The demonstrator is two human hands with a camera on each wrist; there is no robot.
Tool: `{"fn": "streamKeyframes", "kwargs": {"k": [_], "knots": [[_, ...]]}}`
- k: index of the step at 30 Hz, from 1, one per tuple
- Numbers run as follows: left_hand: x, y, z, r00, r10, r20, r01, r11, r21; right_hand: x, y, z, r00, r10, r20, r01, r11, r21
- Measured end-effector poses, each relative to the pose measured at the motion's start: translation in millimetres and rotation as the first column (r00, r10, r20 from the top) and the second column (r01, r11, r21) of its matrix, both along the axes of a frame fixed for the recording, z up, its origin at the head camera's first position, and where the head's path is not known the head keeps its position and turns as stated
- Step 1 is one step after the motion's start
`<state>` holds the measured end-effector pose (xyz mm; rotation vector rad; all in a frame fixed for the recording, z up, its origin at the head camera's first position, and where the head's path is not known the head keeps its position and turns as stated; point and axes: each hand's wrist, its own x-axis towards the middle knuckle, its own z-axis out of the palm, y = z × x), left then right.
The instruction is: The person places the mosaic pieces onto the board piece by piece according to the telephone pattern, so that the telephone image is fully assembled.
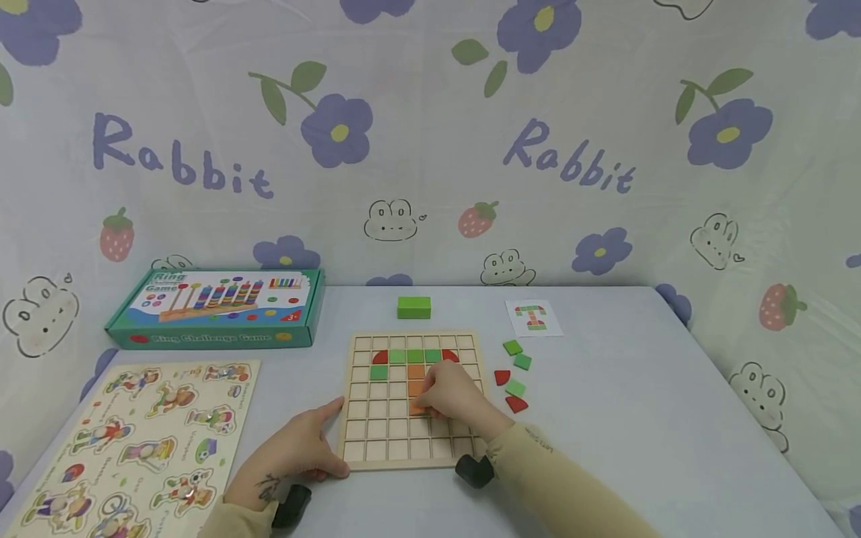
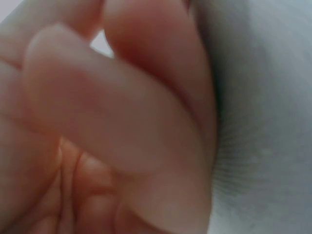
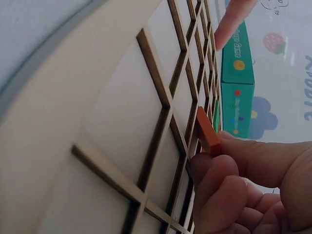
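- Head view: right hand (image 1: 460, 396), centre of frame, pinches an orange tile (image 1: 418, 407) between thumb and fingertips, over the gridded board (image 1: 397, 465).
- Right wrist view: same tile tilted, one edge toward the grid; looks not yet seated.
- Left hand (image 1: 296, 448), lower left of centre: forefinger and thumb spread, touching board's left edge and lower-left corner, apparently bracing it. Left wrist view close and blurry: other fingers bent, no held object visible.
- On board, upper part: green squares (image 1: 415, 356) in a row, red corner piece (image 1: 380, 358) at either end; two seated orange tiles (image 1: 416, 372) in a column below. Right hand hides some cells.
- Right of board: loose green tiles (image 1: 522, 362) and red pieces (image 1: 516, 404); pattern card (image 1: 534, 317) above them.
- Upper left: game box (image 1: 215, 308). Top centre: green block (image 1: 413, 308).
- Step, judged: stem of the card's figure going in, tile by tile.
- Next move probably calls for squaring tile to its cell, laying it flat, letting go; loose pieces remain for the base.
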<state>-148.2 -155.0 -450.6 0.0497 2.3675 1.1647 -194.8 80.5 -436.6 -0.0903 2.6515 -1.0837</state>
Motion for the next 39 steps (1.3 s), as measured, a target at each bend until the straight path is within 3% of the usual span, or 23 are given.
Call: {"fn": "streamKeyframes", "kwargs": {"k": [13, 18, 33, 39], "knots": [[-1.9, -0.3, -2.0, 1.000, -0.001, 0.021, 0.001, 1.000, 0.005, 1.0, -8, -2.6, 0.992, 0.008, -0.128, 0.013, 0.987, 0.159], [-1.9, 0.0, -2.1, 1.000, 0.001, 0.022, -0.001, 1.000, 0.005, 2.4, -11, -1.6, 0.990, -0.009, -0.139, 0.037, 0.980, 0.198], [-2.3, 0.6, -2.5, 1.000, 0.004, 0.022, -0.003, 1.000, -0.008, 4.8, -14, -0.6, 0.991, -0.005, -0.130, 0.037, 0.969, 0.243], [-1.2, 0.4, -1.4, 1.000, 0.006, 0.015, -0.005, 1.000, -0.009, 2.7, -5, 2.4, 0.993, -0.038, -0.114, 0.058, 0.981, 0.184]]}}
